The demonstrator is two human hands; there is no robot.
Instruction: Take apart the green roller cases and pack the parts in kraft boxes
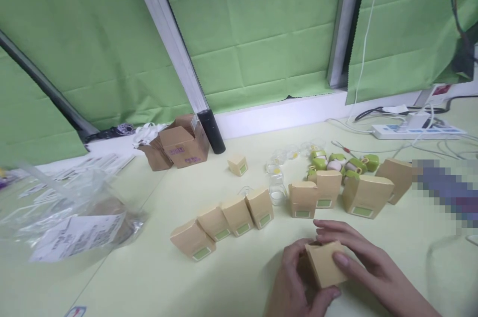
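Observation:
Between my two hands is a small kraft cardboard box (328, 266), tilted above the table near the front. My left hand (293, 277) wraps its left side, thumb along the lower edge. With its thumb pressed on the near face, my right hand (364, 259) grips the other side, fingers behind the top edge. Just beyond stand similar boxes with green labels: several in a left row (237, 213) and several more on the right (368, 195). Green-and-white small cases (336, 163) lie behind the right-hand boxes.
Clear plastic pieces (277, 190) curve across the table's middle. Farther back are a lone small box (238, 164), an open carton (184, 145) and a black cylinder (211, 131). A plastic bag (85, 217) lies left. A power strip (414, 131) with cables sits back right.

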